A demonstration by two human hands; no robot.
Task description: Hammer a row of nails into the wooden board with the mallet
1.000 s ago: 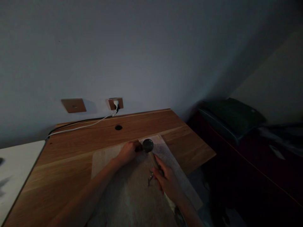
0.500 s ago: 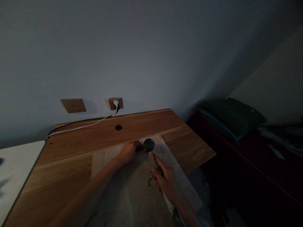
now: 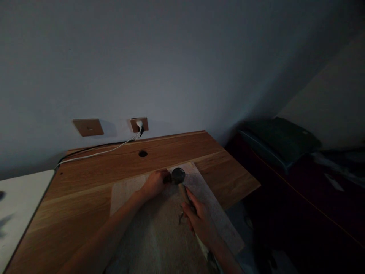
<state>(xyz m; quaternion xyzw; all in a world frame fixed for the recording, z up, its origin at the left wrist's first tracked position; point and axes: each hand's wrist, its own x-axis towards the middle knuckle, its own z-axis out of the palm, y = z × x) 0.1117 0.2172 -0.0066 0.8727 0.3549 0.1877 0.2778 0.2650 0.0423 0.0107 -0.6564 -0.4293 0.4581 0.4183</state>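
My right hand point(image 3: 200, 217) is wrapped around the pale wooden handle of a hammer point(image 3: 178, 176). Its dark, round head points away from me, low over a thin wooden board point(image 3: 154, 236). Just left of that head, my left hand point(image 3: 155, 183) rests at the board's far edge with its fingers bent and pressed together. Whatever those fingertips hold is too dark to make out. A few small metal pieces, perhaps nails point(image 3: 180, 217), lie on the board beside my right fingers.
Under the board is a wooden desk point(image 3: 71, 205) with a round cable hole point(image 3: 143, 153). Cables point(image 3: 99, 153) run along its back to a wall socket point(image 3: 139, 125). A white surface point(image 3: 25, 205) adjoins on the left. A dark green cushion point(image 3: 281, 140) lies at right.
The hammer head has shifted very slightly left, toward my left fingers. Both hands keep nearly the same place and grip.
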